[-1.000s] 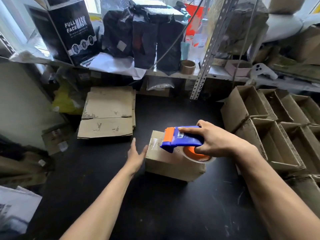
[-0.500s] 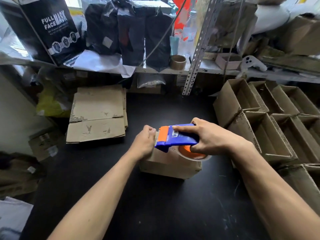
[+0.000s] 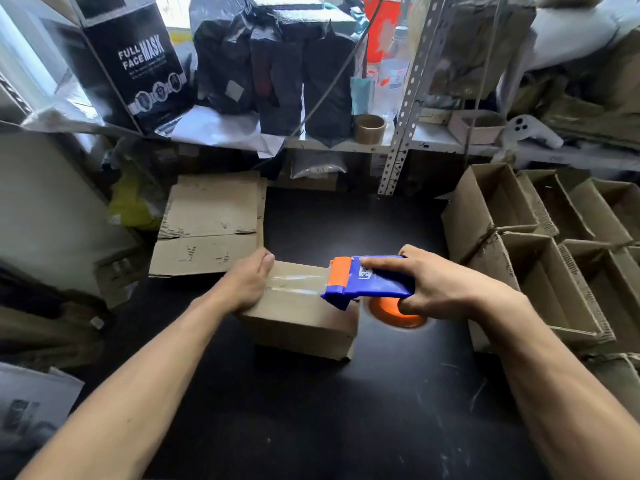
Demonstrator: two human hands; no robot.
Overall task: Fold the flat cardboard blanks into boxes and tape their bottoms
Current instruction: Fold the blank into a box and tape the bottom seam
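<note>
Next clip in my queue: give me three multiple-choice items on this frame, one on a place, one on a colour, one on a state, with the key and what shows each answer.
1. Where does the stack of flat blanks lie?
A. Left of the box being taped
B. Right of it
C. On the shelf

2. What colours is the tape dispenser?
A. Red and white
B. Blue and orange
C. All black

3. What is the left hand doing?
A. Hanging idle
B. Lifting a blank
C. Holding the box's left end

Key: A, the flat blanks lie on the table left of the box. B, the tape dispenser in the right hand has a blue body and an orange front. C, the left hand curls over the box's left end.
</note>
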